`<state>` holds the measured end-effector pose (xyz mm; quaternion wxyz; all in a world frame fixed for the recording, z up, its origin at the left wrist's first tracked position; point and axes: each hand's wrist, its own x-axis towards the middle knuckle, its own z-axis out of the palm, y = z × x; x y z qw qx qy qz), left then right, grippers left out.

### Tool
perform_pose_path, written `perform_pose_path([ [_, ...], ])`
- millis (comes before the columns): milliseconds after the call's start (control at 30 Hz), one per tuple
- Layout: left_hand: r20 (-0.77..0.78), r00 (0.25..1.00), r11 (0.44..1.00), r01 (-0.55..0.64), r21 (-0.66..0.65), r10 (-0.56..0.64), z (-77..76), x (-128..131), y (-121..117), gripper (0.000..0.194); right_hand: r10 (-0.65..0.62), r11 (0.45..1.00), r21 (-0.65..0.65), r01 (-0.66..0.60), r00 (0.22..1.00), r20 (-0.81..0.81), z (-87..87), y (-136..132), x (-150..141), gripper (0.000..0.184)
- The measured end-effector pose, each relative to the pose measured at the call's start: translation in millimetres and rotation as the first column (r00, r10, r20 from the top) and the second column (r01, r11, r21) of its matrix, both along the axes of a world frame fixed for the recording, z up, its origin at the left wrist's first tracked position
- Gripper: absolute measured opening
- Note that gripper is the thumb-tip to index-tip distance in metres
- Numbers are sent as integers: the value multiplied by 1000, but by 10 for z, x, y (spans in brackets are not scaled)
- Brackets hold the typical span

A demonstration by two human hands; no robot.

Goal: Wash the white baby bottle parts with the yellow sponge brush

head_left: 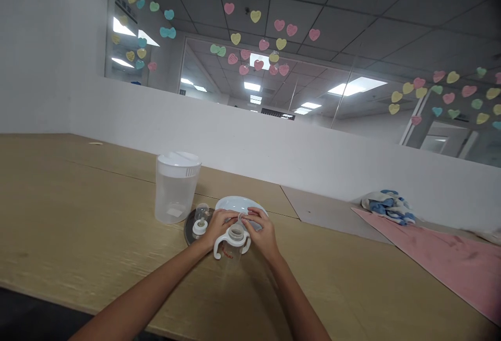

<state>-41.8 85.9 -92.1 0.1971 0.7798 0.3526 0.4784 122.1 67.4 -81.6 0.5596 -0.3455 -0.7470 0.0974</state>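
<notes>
My left hand [219,225] and my right hand [263,232] meet above a baby bottle, their fingertips closed together on a small clear piece [241,216] whose exact kind is too small to tell. Just below them the clear baby bottle [236,234] stands uncapped, with a white two-armed handle [219,245] around its neck and red markings on its side. Left of my left hand, a bottle teat with a white collar [200,226] and a clear bottle cap [202,210] rest on a dark round tray [188,232]. Behind my hands is a white bowl [237,201], partly hidden by them.
A translucent lidded pitcher [176,189] stands behind and left of the tray. Far to the right lie a crumpled blue-and-white cloth [389,207] and a pink cloth [442,257] on the wooden table [97,226]. A white wall [254,148] with windows rises behind.
</notes>
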Motion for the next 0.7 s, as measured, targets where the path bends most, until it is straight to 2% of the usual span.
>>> perform_pose_path([
  [100,-1,1000,1000,-4,29,4,-1,-2,-9,28,101,988,-110,-106,993,-56,49,-59,-15,23],
  [233,-20,1000,999,-17,36,18,8,-4,-34,28,205,940,-234,-249,959,-195,60,-71,-42,27],
  [400,-27,1000,999,15,50,-14,28,-8,-50,27,169,892,-323,-317,896,-410,-23,27,-65,38],
  [533,-21,999,997,44,57,-43,9,-14,-31,27,159,881,-333,-335,874,-458,-51,74,-59,39],
  [700,44,998,999,-35,-9,36,-46,-22,-8,33,98,888,-345,-303,859,-502,-12,90,-9,38],
])
